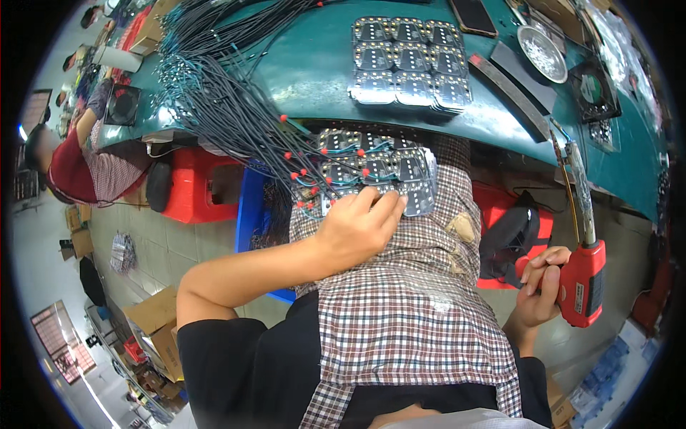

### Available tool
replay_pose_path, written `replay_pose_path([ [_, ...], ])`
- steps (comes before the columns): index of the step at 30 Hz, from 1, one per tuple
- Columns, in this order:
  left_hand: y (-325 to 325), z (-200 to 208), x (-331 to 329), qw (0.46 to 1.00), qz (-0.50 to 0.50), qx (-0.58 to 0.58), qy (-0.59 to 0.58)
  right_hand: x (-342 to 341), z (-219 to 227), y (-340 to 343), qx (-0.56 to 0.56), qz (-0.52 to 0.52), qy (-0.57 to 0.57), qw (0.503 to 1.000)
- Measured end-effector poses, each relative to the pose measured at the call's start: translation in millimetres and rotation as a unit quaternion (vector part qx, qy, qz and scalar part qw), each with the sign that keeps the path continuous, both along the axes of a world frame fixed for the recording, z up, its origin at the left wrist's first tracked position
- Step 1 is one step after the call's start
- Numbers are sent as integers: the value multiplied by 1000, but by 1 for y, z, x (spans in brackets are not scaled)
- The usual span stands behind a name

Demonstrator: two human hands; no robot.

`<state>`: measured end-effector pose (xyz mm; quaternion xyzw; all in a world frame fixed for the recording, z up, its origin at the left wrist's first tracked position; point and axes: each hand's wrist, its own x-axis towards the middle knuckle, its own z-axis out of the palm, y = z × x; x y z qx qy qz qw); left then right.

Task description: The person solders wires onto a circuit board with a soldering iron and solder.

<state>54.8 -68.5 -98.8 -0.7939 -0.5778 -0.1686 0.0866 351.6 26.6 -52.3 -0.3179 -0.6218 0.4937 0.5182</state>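
Observation:
A panel of black circuit boards rests on my lap against the bench edge. My left hand is on its near edge, fingers curled and pressed together at the boards; whatever is between the fingertips is hidden. Thin black cables with teal wire ends and red tips run from the bench across the panel's left side. Out to the right, my right hand grips a red and black soldering gun by its handle. The gun's long metal barrel points up toward the bench edge, apart from the panel.
On the green bench lie stacked circuit board panels, a phone, a dark curved strip, a metal bowl and a black fan. A blue bin and red stool stand left. Another person sits farther left.

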Motion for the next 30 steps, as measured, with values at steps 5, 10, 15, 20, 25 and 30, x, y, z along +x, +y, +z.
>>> replay_pose_path([
  [5,6,6,-15,984,47,-65,-158,1,2,-1,-13,-3,-6,1000],
  [10,22,37,-109,979,194,5,-56,-3,8,2,-18,-8,-24,1000],
  [15,18,32,-145,987,141,-48,-64,-3,7,5,-15,36,-36,999],
  [20,28,33,-128,962,166,-55,-210,-14,17,3,-46,2,-46,998],
  [25,48,57,-69,938,118,32,-325,-20,12,-5,-80,24,-92,992],
  [30,50,51,-58,895,191,-43,-400,-29,31,-4,-72,102,-302,945],
])
